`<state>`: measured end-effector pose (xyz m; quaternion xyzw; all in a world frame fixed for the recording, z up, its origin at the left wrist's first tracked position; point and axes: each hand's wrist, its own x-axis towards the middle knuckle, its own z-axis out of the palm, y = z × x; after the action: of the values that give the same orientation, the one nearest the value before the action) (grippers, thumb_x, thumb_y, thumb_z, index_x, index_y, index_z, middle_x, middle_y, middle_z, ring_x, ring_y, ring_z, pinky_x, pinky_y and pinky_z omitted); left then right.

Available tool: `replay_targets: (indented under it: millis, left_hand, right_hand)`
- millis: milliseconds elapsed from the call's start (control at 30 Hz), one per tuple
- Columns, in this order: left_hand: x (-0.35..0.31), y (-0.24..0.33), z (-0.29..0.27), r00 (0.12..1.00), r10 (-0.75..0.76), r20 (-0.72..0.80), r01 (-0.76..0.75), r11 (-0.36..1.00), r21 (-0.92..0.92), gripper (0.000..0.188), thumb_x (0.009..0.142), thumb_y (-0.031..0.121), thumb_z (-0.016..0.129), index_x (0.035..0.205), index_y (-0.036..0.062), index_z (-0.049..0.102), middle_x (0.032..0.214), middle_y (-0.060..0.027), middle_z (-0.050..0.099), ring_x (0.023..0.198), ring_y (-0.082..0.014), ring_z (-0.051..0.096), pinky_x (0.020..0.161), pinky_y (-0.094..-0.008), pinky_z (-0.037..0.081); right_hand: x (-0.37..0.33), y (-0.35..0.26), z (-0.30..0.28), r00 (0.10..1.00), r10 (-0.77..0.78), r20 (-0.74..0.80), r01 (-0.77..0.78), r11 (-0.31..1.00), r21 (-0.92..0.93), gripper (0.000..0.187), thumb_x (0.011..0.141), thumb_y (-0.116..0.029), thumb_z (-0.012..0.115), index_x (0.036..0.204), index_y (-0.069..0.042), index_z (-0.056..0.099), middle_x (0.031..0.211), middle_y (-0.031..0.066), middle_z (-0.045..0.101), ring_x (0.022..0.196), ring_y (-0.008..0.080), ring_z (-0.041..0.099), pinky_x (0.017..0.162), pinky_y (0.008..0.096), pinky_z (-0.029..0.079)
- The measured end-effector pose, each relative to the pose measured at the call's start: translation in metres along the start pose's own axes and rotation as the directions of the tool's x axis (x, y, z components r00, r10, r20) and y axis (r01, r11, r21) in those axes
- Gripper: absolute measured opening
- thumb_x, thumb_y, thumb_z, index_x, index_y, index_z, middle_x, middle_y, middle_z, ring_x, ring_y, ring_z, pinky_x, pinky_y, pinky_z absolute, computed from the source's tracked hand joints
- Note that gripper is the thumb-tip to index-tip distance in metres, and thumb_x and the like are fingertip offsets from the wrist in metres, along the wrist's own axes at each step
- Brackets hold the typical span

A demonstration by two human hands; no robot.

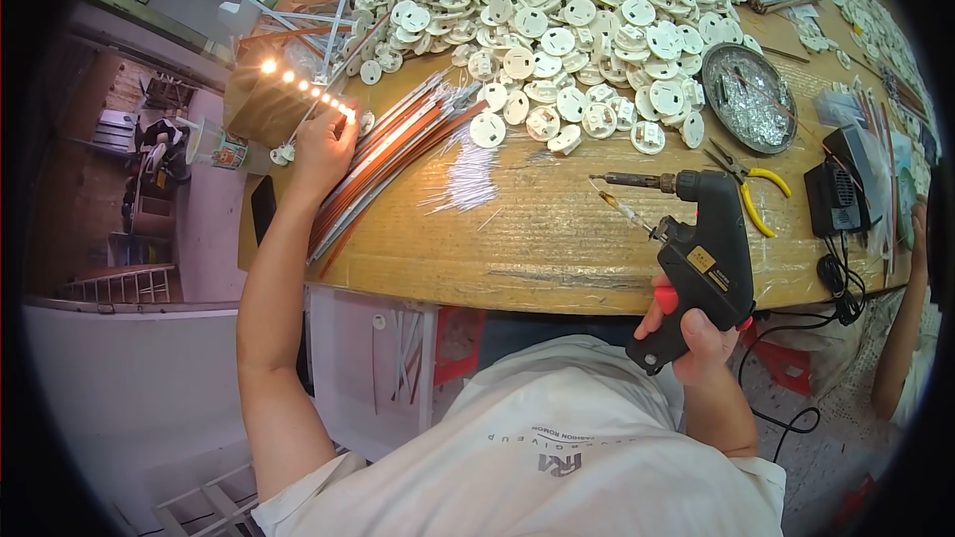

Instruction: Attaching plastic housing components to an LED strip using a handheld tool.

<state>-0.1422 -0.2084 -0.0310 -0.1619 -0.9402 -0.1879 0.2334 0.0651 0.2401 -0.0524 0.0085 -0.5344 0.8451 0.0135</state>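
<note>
My right hand (704, 346) is wrapped round the handle of a black soldering gun (718, 249), with fingers by its red trigger. Its metal tip points left above the table, and a thin feed tube runs beneath the tip. At the far left, my left hand (326, 149) is closed at the near end of a lit LED strip (303, 86), whose row of lights glows warm white. Its fingertips are partly lost in the glare. Beside that hand lies a bundle of brown and white strips (383, 159). Short white wires (472, 177) are spread right of the bundle.
A big heap of round white discs (567, 15) covers the back of the cardboard-topped table (557, 259). Yellow-handled pliers (761, 184) lie beside a round dark tray (751, 99). A black power box (834, 197) with a cable stands right. Another person's arm (907, 308) shows at the right edge.
</note>
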Motion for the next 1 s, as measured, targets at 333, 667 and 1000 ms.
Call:
replay_targets:
  millis: [333,667,1000]
  left_hand:
    - [-0.001,0.001,-0.003,0.977,0.213,-0.026,-0.204,0.958,0.204,0.013,0.092,0.011,0.066,0.097,0.0004,0.072,0.064,-0.0189,0.06,0.05,-0.0261,0.056,0.052,-0.0382,0.041]
    - [0.006,0.022,-0.011,0.985,-0.152,0.082,0.138,0.978,0.154,0.014,0.093,0.013,0.067,0.095,-0.0001,0.07,0.066,-0.0184,0.062,0.052,-0.0288,0.057,0.054,-0.0393,0.043]
    - [0.018,0.021,-0.02,0.947,-0.313,-0.072,0.288,0.927,-0.241,0.017,0.098,0.012,0.065,0.107,-0.0008,0.072,0.085,-0.0043,0.073,0.076,-0.0065,0.063,0.068,-0.0249,0.05]
  right_hand:
    - [0.0,0.002,0.0,1.0,-0.001,-0.018,0.001,1.0,0.005,0.053,0.088,-0.031,0.066,0.117,0.013,0.058,0.103,0.0203,0.064,0.065,0.0222,0.065,0.054,0.0361,0.06]
    - [0.002,0.006,-0.001,0.999,-0.041,-0.012,0.041,0.999,0.017,0.052,0.088,-0.028,0.065,0.12,0.012,0.056,0.104,0.0219,0.064,0.066,0.022,0.065,0.053,0.0365,0.06]
    - [-0.003,0.011,-0.009,1.0,-0.006,-0.004,0.006,1.0,0.026,0.054,0.088,-0.027,0.064,0.126,0.01,0.052,0.111,0.0224,0.064,0.067,0.0225,0.066,0.054,0.0373,0.061]
